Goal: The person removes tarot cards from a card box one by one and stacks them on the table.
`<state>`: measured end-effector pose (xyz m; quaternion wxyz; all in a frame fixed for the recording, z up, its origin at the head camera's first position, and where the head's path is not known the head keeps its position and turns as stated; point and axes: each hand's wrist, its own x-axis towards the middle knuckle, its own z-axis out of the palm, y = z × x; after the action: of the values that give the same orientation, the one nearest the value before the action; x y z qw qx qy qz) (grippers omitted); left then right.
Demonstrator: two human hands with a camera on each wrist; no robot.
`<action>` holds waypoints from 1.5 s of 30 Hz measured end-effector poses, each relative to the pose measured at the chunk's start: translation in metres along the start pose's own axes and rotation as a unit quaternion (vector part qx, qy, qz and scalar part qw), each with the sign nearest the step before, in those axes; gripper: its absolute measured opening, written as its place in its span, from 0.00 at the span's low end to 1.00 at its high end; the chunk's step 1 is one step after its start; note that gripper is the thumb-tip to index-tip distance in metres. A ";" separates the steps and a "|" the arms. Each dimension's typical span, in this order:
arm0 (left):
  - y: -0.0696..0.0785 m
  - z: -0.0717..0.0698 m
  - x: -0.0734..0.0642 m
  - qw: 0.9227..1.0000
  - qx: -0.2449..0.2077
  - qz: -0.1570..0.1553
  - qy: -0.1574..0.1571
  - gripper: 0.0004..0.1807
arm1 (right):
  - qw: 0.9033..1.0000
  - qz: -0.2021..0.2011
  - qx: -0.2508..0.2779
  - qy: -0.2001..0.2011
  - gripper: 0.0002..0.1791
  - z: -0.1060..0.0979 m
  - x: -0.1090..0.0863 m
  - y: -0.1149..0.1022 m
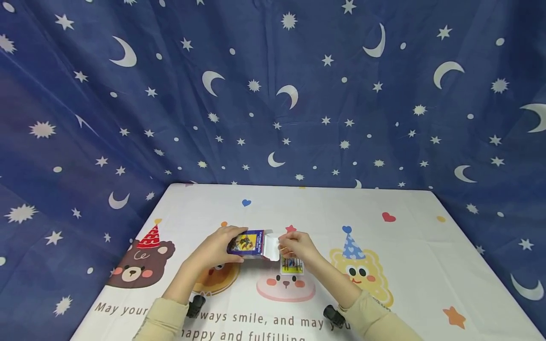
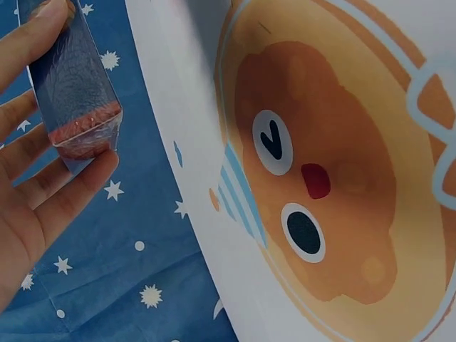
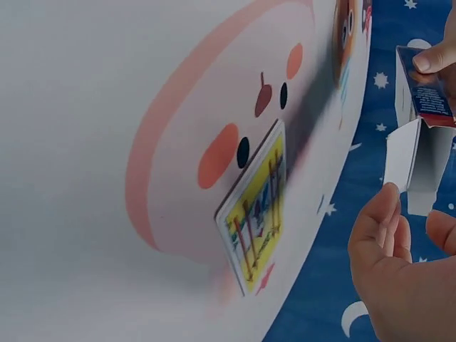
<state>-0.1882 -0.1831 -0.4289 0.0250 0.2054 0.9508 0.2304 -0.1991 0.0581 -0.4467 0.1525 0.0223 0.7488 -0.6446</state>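
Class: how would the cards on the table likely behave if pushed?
The cards would probably slide rather than roll, lying flat on the table. Their visible edge looks thick, like a stack, so they may feel stiff together, though upper ones might shift if loose.

Blue moon-and-star curtain [image 1: 256, 57] round back and sides of white, cartoon-printed tabletop [image 1: 324, 203].

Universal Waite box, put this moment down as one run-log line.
left hand grips Universal Waite box | right hand at open white flap | illustrated cards face up on printed tablecloth
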 end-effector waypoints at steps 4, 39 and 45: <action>0.001 0.000 0.000 1.000 0.007 0.011 0.001 0.42 | 1.000 -0.009 -0.008 -0.014 0.11 0.003 -0.002 -0.002; 0.011 0.000 0.000 0.999 0.024 0.047 0.004 0.42 | 0.981 -0.083 -0.170 -0.046 0.11 0.011 0.004 0.000; 0.007 0.001 -0.001 0.999 0.025 0.040 0.008 0.41 | 0.985 -0.070 -0.152 -0.043 0.09 0.009 0.004 0.003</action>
<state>-0.1844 -0.1777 -0.4270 0.0028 0.2418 0.9476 0.2087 -0.2006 0.0496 -0.4516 0.1407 -0.0811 0.8304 -0.5329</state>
